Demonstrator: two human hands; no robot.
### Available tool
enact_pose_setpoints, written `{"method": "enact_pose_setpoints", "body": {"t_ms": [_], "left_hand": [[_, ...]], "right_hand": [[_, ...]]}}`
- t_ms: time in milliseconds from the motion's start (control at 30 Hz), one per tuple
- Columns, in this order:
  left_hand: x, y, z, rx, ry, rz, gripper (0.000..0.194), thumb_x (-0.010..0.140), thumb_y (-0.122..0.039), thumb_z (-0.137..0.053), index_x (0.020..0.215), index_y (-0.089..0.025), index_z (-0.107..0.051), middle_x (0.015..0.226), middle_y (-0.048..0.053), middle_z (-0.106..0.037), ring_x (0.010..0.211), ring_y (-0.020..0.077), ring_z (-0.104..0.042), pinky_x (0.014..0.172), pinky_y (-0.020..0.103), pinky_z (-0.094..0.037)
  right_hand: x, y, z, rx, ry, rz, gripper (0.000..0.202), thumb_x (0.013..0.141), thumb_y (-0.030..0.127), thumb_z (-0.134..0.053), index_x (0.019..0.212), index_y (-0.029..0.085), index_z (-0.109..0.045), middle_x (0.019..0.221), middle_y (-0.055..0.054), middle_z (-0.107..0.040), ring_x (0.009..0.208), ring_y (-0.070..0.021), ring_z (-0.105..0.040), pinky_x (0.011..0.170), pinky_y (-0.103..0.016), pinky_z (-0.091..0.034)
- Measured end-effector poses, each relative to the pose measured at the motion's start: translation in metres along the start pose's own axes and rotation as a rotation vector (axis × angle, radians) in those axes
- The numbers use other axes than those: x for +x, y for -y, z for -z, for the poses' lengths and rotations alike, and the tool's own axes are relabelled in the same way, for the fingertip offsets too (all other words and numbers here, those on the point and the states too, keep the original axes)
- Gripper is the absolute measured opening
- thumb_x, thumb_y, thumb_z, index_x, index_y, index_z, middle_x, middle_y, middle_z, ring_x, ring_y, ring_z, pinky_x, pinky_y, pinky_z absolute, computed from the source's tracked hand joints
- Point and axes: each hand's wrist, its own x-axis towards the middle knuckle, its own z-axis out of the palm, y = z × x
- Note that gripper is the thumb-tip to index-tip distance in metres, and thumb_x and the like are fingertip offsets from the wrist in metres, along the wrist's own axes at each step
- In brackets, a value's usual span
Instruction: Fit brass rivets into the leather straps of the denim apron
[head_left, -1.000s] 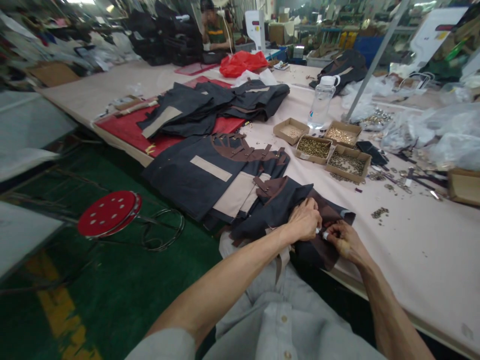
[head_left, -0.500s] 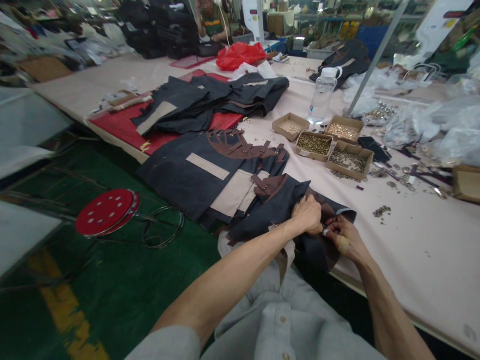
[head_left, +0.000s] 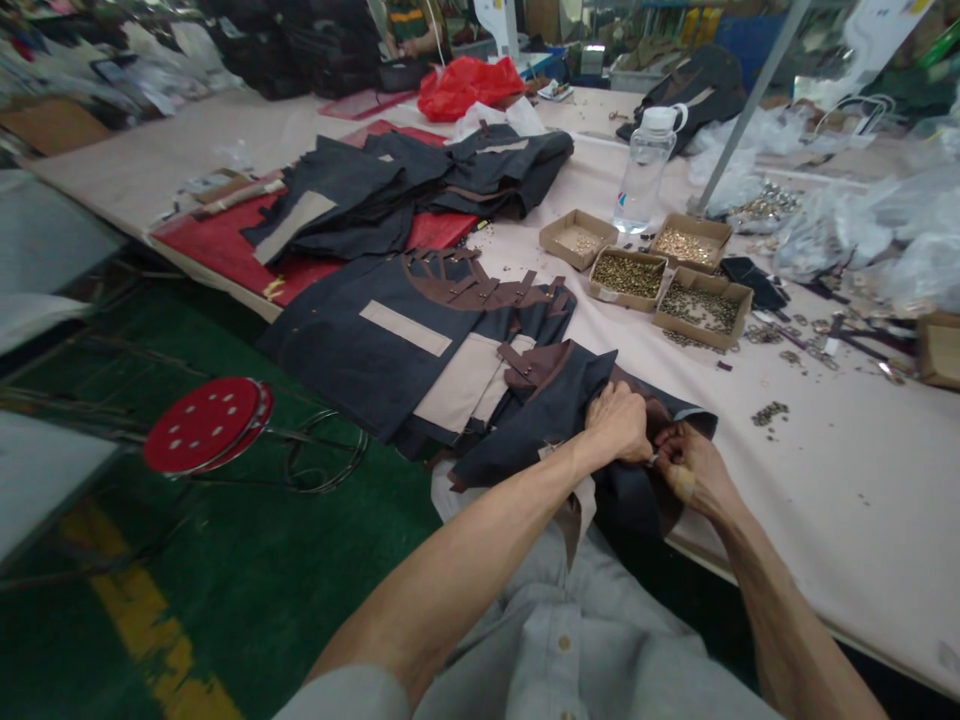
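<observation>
At the table's point(head_left: 825, 500) near edge, we have both hands on a dark fabric piece point(head_left: 555, 410) with brown trim, draped over the edge toward our lap; our left hand point(head_left: 619, 425) is curled shut, gripping its fold, and our right hand point(head_left: 694, 470) pinches it, fingertips closed, with something small and pale between the hands that we cannot make out. Beyond lie more pieces point(head_left: 420, 340); boxes point(head_left: 664, 290) of rivets and a bottle point(head_left: 643, 170) stand well apart.

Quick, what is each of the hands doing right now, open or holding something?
Left hand: closed, gripping the dark fabric piece.
Right hand: closed, pinching a small pale item at the same fabric; what it is cannot be told.
</observation>
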Motion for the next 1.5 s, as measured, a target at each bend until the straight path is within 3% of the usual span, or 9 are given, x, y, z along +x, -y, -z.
{"method": "enact_pose_setpoints", "body": {"t_ms": [233, 367, 533, 667, 833, 1067, 1233, 1400, 1500], "left_hand": [[-0.002, 0.007, 0.004, -0.010, -0.021, -0.026, 0.032, 0.062, -0.028, -0.073, 0.090, -0.014, -0.068, 0.109, 0.015, -0.059, 0.113, 0.0318, -0.057, 0.094, 0.040, -0.055], [-0.003, 0.012, 0.001, -0.021, -0.054, -0.072, 0.030, 0.056, -0.030, -0.075, 0.080, -0.015, -0.067, 0.107, 0.014, -0.059, 0.109, 0.0301, -0.058, 0.088, 0.036, -0.057], [-0.003, 0.013, -0.003, -0.002, -0.091, -0.085, 0.029, 0.059, -0.030, -0.071, 0.084, -0.014, -0.068, 0.108, 0.014, -0.059, 0.105, 0.0289, -0.059, 0.087, 0.037, -0.058], [-0.006, 0.010, 0.001, -0.017, -0.076, -0.072, 0.030, 0.058, -0.028, -0.072, 0.085, -0.013, -0.069, 0.110, 0.014, -0.059, 0.110, 0.0291, -0.059, 0.094, 0.035, -0.056], [-0.004, 0.008, 0.009, -0.011, -0.091, -0.040, 0.031, 0.058, -0.027, -0.072, 0.085, -0.012, -0.070, 0.111, 0.015, -0.058, 0.111, 0.0287, -0.059, 0.099, 0.035, -0.053], [-0.007, -0.010, 0.006, 0.017, -0.149, 0.106, 0.029, 0.060, -0.024, -0.071, 0.086, -0.013, -0.068, 0.114, 0.015, -0.055, 0.109, 0.0285, -0.055, 0.090, 0.036, -0.054], [-0.018, -0.009, 0.000, 0.034, -0.258, 0.035, 0.025, 0.064, -0.027, -0.070, 0.085, -0.015, -0.067, 0.112, 0.016, -0.055, 0.108, 0.0305, -0.052, 0.092, 0.043, -0.050], [-0.021, 0.000, -0.009, 0.023, -0.298, -0.075, 0.022, 0.067, -0.026, -0.067, 0.087, -0.017, -0.068, 0.101, 0.013, -0.062, 0.103, 0.0293, -0.057, 0.102, 0.047, -0.044], [-0.018, 0.003, -0.009, -0.026, -0.262, -0.048, 0.021, 0.069, -0.022, -0.063, 0.088, -0.016, -0.071, 0.096, 0.012, -0.068, 0.096, 0.0272, -0.063, 0.095, 0.042, -0.049]], "right_hand": [[-0.025, 0.012, 0.004, 0.019, -0.247, 0.071, 0.012, 0.077, 0.032, -0.061, 0.076, 0.021, -0.063, 0.098, -0.008, -0.066, 0.067, -0.0174, -0.057, 0.067, -0.032, -0.047], [-0.054, 0.001, 0.008, -0.080, -0.510, -0.131, 0.026, 0.082, 0.045, -0.064, 0.090, 0.021, -0.062, 0.083, -0.008, -0.068, 0.064, -0.0219, -0.061, 0.067, -0.036, -0.046], [-0.066, -0.009, 0.011, -0.118, -0.311, -0.266, 0.038, 0.081, 0.052, -0.066, 0.102, 0.021, -0.060, 0.074, -0.006, -0.072, 0.067, -0.0281, -0.066, 0.067, -0.037, -0.044], [-0.064, -0.004, 0.009, -0.102, -0.341, -0.211, 0.034, 0.084, 0.047, -0.061, 0.105, 0.020, -0.061, 0.075, -0.007, -0.070, 0.067, -0.0262, -0.064, 0.066, -0.037, -0.045], [-0.067, 0.009, -0.001, -0.054, -0.311, 0.013, 0.030, 0.086, 0.035, -0.059, 0.113, 0.024, -0.064, 0.101, -0.009, -0.064, 0.071, -0.0213, -0.061, 0.066, -0.035, -0.049], [-0.053, 0.013, 0.000, -0.112, -0.382, 0.030, 0.033, 0.089, 0.021, -0.048, 0.117, 0.027, -0.065, 0.110, -0.007, -0.063, 0.087, -0.0217, -0.064, 0.073, -0.032, -0.050], [-0.037, -0.015, 0.031, 0.079, -0.298, 0.092, 0.028, 0.081, 0.026, -0.058, 0.106, 0.023, -0.068, 0.093, -0.004, -0.067, 0.070, -0.0183, -0.061, 0.067, -0.031, -0.051], [-0.019, -0.072, 0.079, 0.021, -0.584, -0.094, 0.034, 0.080, 0.040, -0.061, 0.101, 0.016, -0.072, 0.083, -0.007, -0.071, 0.068, -0.0207, -0.062, 0.070, -0.033, -0.052], [-0.010, -0.098, 0.095, -0.078, -0.574, -0.187, 0.040, 0.077, 0.045, -0.060, 0.097, 0.013, -0.075, 0.083, -0.011, -0.073, 0.072, -0.0244, -0.065, 0.074, -0.035, -0.052]]}}
